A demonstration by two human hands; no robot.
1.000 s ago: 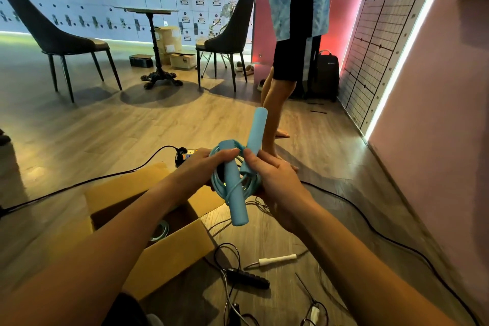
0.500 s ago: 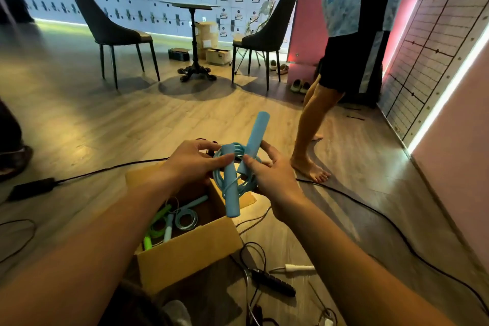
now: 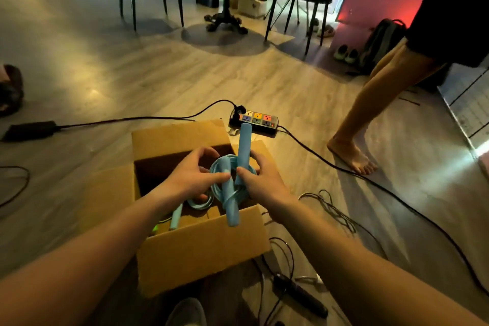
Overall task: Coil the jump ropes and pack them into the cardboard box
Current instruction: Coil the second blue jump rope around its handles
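Observation:
A coiled blue jump rope (image 3: 232, 193) with two blue handles hangs over the open cardboard box (image 3: 201, 249). My left hand (image 3: 190, 180) grips the coil on its left side, thumb across one handle. My right hand (image 3: 262, 180) holds the coil's right side beside the upright handle. Inside the box lie another pale coiled rope (image 3: 198, 202) and a pale handle, with a green one partly hidden under my left arm.
A power strip (image 3: 255, 120) with black cables lies just behind the box. Loose cords and a black-handled rope (image 3: 299, 296) lie right of and in front of the box. A barefoot person (image 3: 375, 103) stands at right. Chairs and a pedestal table stand farther back.
Both hands have carried the coiled blue rope down and leftward from above the floor to over the box opening. The view has tilted down toward the box.

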